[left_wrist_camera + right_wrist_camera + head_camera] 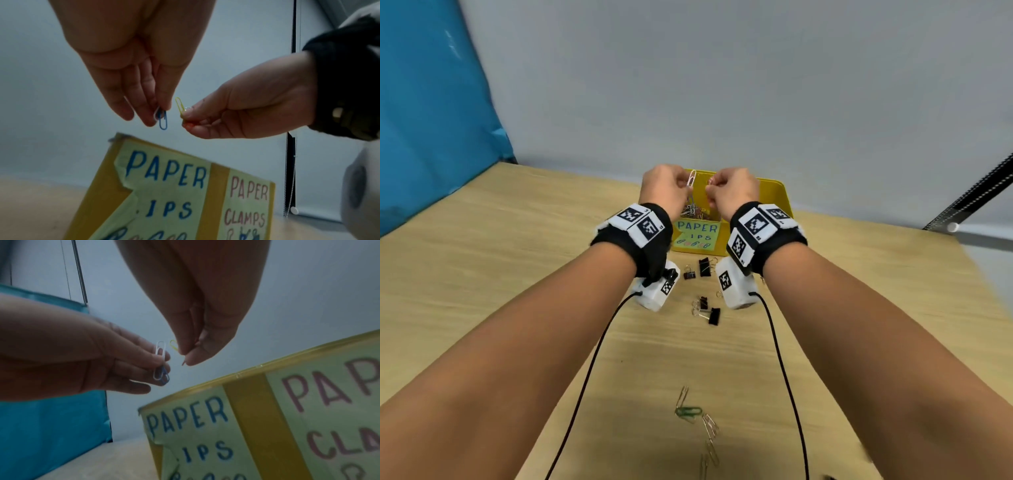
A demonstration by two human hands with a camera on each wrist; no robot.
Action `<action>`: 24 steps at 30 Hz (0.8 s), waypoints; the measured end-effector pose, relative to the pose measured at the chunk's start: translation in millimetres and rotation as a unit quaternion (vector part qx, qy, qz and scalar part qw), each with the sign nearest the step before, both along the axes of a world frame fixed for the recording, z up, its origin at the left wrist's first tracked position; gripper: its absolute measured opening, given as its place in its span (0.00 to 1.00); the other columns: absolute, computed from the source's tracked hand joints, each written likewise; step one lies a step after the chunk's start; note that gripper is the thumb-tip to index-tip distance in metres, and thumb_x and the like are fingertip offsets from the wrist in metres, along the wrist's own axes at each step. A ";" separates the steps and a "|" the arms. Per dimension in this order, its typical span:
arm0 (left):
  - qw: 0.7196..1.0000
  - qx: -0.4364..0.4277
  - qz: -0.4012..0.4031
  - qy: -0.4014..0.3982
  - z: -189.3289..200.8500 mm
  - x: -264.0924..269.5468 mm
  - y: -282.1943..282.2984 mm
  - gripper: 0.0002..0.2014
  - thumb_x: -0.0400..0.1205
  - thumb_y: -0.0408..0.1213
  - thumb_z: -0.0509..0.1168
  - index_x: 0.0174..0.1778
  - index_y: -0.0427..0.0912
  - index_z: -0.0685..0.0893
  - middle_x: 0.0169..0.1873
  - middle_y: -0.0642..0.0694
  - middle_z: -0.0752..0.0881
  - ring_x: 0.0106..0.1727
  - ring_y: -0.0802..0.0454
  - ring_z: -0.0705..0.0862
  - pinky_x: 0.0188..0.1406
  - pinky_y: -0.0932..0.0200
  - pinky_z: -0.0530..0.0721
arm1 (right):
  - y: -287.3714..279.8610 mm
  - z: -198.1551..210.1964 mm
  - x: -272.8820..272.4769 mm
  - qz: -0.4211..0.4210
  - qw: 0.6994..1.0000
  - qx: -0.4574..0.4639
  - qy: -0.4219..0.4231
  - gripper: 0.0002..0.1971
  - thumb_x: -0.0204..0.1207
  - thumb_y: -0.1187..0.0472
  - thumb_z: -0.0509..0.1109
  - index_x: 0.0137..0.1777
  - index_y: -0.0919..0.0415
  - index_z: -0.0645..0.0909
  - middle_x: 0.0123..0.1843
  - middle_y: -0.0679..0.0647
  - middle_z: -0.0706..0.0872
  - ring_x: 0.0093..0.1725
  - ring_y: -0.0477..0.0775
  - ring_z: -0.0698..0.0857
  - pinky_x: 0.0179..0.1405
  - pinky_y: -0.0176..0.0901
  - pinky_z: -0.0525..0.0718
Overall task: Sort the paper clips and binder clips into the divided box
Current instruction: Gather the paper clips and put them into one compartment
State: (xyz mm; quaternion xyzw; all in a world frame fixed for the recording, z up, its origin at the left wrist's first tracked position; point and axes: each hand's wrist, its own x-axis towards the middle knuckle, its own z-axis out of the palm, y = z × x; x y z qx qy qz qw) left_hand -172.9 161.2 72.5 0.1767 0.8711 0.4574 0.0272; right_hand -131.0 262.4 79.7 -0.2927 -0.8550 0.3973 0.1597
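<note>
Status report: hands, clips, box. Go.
Left hand pinches white and blue wire paper clips. Right hand pinches yellow paper clip. Both above yellow divided box. Nothing blocking.

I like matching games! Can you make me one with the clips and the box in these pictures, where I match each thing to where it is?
Things:
1. white and blue paper clips
2. yellow paper clip
3. black binder clips
4. green paper clip

Places:
A. on the table, close to the person
B. pinched in the left hand
C. on the table, just in front of the yellow box
D. pinched in the right hand

Pairs: 1-B, 2-D, 3-C, 4-A
</note>
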 end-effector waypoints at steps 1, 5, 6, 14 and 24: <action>1.000 -0.020 -0.009 0.001 -5.3 -2.7 2.8 0.14 0.80 0.32 0.68 0.62 0.37 0.86 0.54 0.41 0.89 0.56 0.47 0.87 0.62 0.59 0.82 | 1.1 -5.7 -2.9 0.005 1.000 0.010 -0.014 0.08 0.77 0.66 0.70 0.52 0.67 0.88 0.52 0.62 0.91 0.50 0.58 0.89 0.55 0.48 0.88; 0.992 -0.112 -0.050 0.010 -15.9 -4.0 3.3 0.19 0.79 0.38 0.68 0.67 0.43 0.82 0.69 0.43 0.83 0.72 0.45 0.77 0.76 0.47 0.71 | -0.3 -10.8 3.1 0.039 0.997 0.048 -0.054 0.16 0.81 0.69 0.62 0.66 0.63 0.83 0.67 0.57 0.86 0.68 0.54 0.82 0.69 0.38 0.76; 0.991 -0.124 -0.052 0.025 -15.5 0.3 -0.1 0.21 0.79 0.38 0.68 0.69 0.43 0.81 0.71 0.43 0.80 0.74 0.44 0.75 0.77 0.47 0.69 | -1.6 -9.2 9.2 0.040 0.997 0.050 -0.049 0.17 0.81 0.70 0.61 0.67 0.62 0.82 0.68 0.56 0.85 0.70 0.53 0.81 0.69 0.36 0.74; 0.919 -0.291 -0.260 -0.064 -26.4 109.9 -62.0 0.07 0.75 0.36 0.72 0.48 0.41 0.89 0.45 0.48 0.86 0.53 0.48 0.86 0.50 0.60 0.80 | -42.2 -18.1 124.8 0.184 0.949 0.139 -0.218 0.09 0.77 0.63 0.66 0.50 0.64 0.87 0.53 0.60 0.90 0.54 0.59 0.87 0.50 0.40 0.82; 0.890 -0.385 -0.231 -0.079 -68.5 190.9 -92.8 0.24 0.69 0.44 0.77 0.57 0.38 0.81 0.56 0.42 0.83 0.53 0.46 0.82 0.52 0.54 0.81 | -87.3 -66.2 232.2 0.234 0.891 0.108 -0.375 0.26 0.64 0.45 0.79 0.56 0.63 0.83 0.56 0.56 0.83 0.50 0.52 0.79 0.50 0.42 0.80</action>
